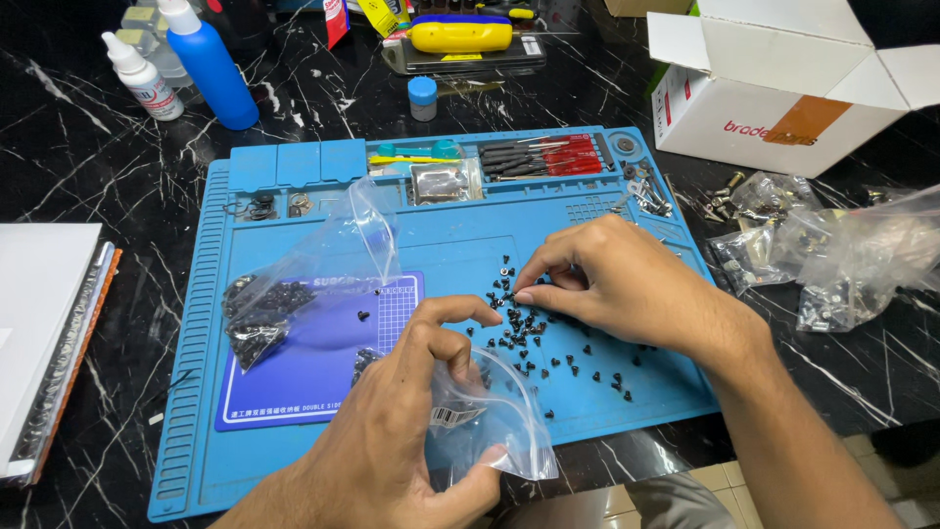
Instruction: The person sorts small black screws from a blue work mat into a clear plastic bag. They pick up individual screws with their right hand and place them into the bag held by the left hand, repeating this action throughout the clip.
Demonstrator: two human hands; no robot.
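My left hand (397,431) grips a small clear plastic bag (490,416) by its mouth at the front edge of the blue work mat (460,240). My right hand (627,284) rests on the mat with its fingertips pinched over a scatter of several small black screws (529,338); whether a screw is between the fingers cannot be seen. A second clear bag (294,284) with dark screws inside lies on the mat's left half, partly over a purple pad (313,377).
The mat's top tray holds screwdrivers (539,157) and a small metal box (441,183). A white cardboard box (783,83) and several clear bags of hardware (832,260) lie at the right. Bottles (211,64) stand at the back left, a white book (44,333) at the left edge.
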